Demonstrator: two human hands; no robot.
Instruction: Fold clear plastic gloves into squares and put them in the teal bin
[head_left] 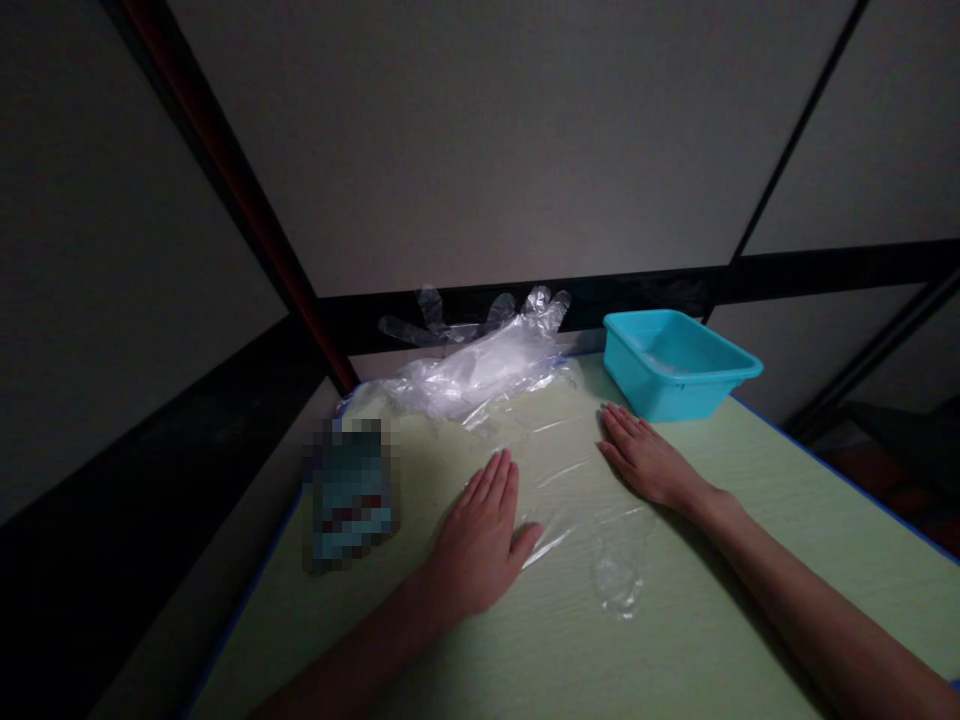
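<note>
On the pale green tabletop [420, 660], a clear plastic glove [559, 480] lies spread out between my hands; its outline is faint. My left hand [484, 540] rests palm down at its left side, fingers stretched out and thumb apart. At its right side my right hand [645, 460] lies flat, fingers extended. One thin crumpled end [619, 575] of clear plastic lies near me, below my right hand. Behind my hands sits a heap of clear plastic gloves [480, 370], some fingers sticking up against the wall.
A turquoise plastic basin [675, 385] stands at the back right, close to my right fingertips, with something pale inside. On the left lies a blurred-out package [352, 495]. Wall panels [495, 150] rise directly behind the table, whose edge is blue.
</note>
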